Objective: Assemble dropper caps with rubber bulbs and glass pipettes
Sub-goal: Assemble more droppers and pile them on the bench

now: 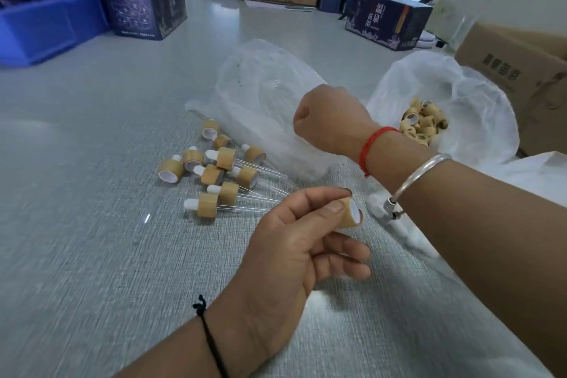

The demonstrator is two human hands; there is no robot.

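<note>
My left hand (294,242) pinches a bamboo dropper cap (348,213) between thumb and forefinger, its white-lined opening facing right. My right hand (329,118) reaches forward over a clear plastic bag (260,86) in which thin glass pipettes faintly show. Its fingers curl downward out of sight, so I cannot tell whether they hold anything. Several assembled droppers (221,175), with white bulbs and glass pipettes, lie in a loose pile left of my hands. A second plastic bag (478,107) to the right holds several loose bamboo caps (425,124).
White blurred pieces (408,233) lie under my right forearm. A cardboard box (521,77) stands at the right edge, a dark printed box (386,21) behind the bags. A blue bin (46,27) and stacked dark cartons (141,6) stand far left.
</note>
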